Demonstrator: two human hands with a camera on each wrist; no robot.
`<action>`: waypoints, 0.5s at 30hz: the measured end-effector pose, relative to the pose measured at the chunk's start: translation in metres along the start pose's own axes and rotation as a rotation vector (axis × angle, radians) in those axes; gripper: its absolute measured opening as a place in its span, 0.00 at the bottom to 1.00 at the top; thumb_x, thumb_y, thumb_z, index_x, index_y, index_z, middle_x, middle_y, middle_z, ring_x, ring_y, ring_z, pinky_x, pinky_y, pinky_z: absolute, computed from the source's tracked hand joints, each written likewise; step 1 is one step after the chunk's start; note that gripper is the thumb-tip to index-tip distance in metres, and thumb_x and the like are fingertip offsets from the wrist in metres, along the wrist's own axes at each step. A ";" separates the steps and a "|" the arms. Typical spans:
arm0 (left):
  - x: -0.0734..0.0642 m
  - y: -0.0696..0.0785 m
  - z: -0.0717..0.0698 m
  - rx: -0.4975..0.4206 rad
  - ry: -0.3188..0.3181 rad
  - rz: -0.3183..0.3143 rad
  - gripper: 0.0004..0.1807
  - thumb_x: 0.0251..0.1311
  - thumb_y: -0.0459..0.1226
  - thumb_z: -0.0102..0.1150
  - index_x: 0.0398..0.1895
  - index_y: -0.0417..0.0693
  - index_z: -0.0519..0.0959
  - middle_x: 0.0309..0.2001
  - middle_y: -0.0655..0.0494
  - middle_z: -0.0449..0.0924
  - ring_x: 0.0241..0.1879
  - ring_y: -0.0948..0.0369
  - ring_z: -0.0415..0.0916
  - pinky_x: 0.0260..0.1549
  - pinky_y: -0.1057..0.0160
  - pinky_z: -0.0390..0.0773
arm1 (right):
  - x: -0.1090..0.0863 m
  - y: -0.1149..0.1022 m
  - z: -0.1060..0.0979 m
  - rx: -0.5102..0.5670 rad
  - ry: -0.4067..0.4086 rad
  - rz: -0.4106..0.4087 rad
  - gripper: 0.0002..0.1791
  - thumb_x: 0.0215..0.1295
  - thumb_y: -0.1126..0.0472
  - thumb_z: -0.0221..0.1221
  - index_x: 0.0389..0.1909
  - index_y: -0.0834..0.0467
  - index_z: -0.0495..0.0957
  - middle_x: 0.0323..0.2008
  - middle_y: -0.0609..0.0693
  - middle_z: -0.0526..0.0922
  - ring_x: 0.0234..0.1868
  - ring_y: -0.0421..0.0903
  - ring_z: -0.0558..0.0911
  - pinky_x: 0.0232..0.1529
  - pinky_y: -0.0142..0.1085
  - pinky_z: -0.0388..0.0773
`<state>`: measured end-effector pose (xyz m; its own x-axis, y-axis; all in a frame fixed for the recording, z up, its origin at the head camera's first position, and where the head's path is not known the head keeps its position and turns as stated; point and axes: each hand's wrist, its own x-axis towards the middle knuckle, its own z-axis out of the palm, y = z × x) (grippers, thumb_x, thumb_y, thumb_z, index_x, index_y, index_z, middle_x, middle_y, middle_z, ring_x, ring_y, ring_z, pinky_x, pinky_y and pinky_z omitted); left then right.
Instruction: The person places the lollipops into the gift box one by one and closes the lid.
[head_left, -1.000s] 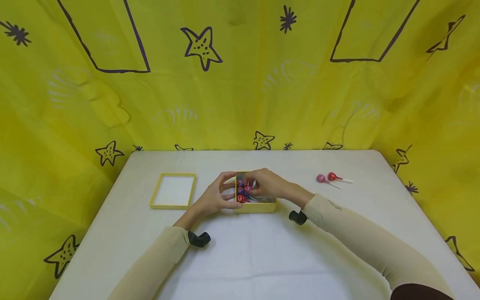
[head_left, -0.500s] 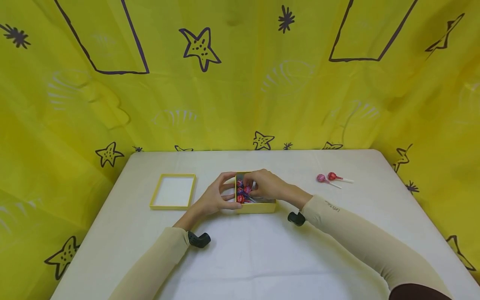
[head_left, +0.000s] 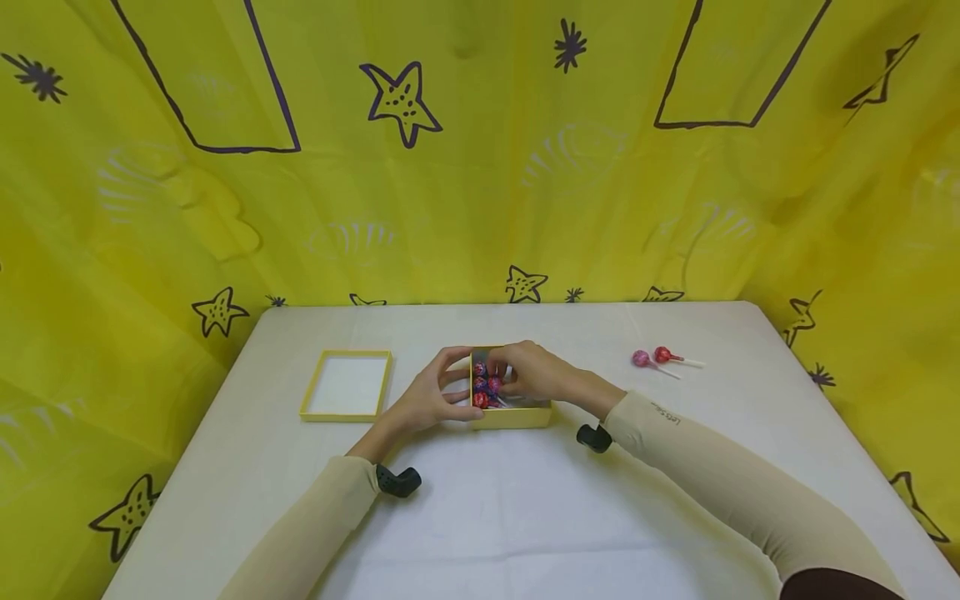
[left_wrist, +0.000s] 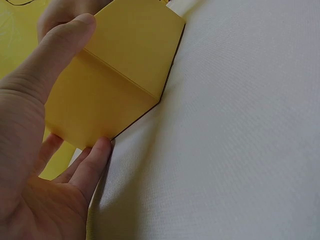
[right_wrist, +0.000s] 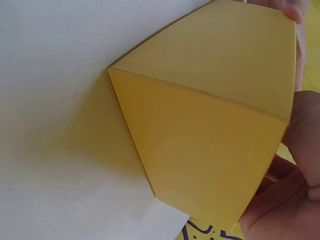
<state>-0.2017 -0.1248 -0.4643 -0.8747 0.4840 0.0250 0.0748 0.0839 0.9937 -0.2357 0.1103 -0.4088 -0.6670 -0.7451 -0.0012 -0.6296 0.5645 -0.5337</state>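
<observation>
A yellow box [head_left: 512, 418] without its lid stands at mid-table with several lollipops inside, among them a red one [head_left: 480, 401] at the near left corner. My left hand [head_left: 423, 396] grips the left end of the box, thumb on the near wall and fingers spread along the end and far side. Reaching in from the right, my right hand [head_left: 536, 371] has curled fingers at a pinkish-red lollipop [head_left: 494, 384], which it seems to pinch; the hand hides part of the box's inside. Both wrist views show mainly the box's outer walls [left_wrist: 125, 55].
Left of the box lies a yellow-rimmed lid [head_left: 337, 416], white inside facing up. A pink lollipop [head_left: 640, 358] and a red lollipop [head_left: 662, 355] lie at the right of the white table [head_left: 465, 517]. A yellow patterned curtain [head_left: 465, 208] hangs behind.
The pinkish-red lollipop at my right fingers has shifted slightly toward the near side of the box. Both hands stay almost where they were.
</observation>
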 end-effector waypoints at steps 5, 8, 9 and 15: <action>0.000 -0.002 0.000 -0.008 -0.001 0.009 0.54 0.46 0.25 0.80 0.76 0.52 0.59 0.80 0.51 0.52 0.74 0.46 0.62 0.63 0.56 0.78 | -0.001 -0.001 -0.002 0.002 -0.013 -0.011 0.11 0.61 0.69 0.71 0.43 0.60 0.81 0.39 0.52 0.85 0.34 0.42 0.81 0.38 0.31 0.83; 0.000 -0.002 0.000 -0.005 -0.005 0.018 0.54 0.47 0.25 0.80 0.76 0.51 0.59 0.80 0.50 0.52 0.74 0.45 0.62 0.63 0.56 0.78 | -0.002 -0.002 -0.005 0.004 -0.027 -0.014 0.12 0.61 0.68 0.71 0.44 0.61 0.81 0.40 0.54 0.85 0.34 0.42 0.82 0.39 0.31 0.83; 0.000 -0.003 0.000 -0.003 -0.006 0.019 0.54 0.47 0.26 0.80 0.76 0.52 0.59 0.80 0.50 0.52 0.74 0.45 0.62 0.63 0.56 0.78 | -0.002 -0.002 -0.007 0.004 -0.030 -0.018 0.13 0.61 0.68 0.71 0.45 0.61 0.82 0.41 0.54 0.85 0.35 0.43 0.82 0.39 0.31 0.83; 0.001 -0.003 0.000 0.013 -0.001 0.013 0.54 0.47 0.27 0.80 0.76 0.52 0.59 0.80 0.50 0.52 0.73 0.45 0.62 0.62 0.56 0.78 | -0.007 -0.004 -0.020 0.003 -0.019 -0.054 0.16 0.63 0.68 0.70 0.51 0.63 0.81 0.48 0.57 0.86 0.42 0.51 0.84 0.45 0.40 0.86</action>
<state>-0.2026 -0.1250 -0.4671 -0.8733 0.4858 0.0375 0.0920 0.0889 0.9918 -0.2365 0.1204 -0.3903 -0.6244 -0.7810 0.0117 -0.6632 0.5221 -0.5363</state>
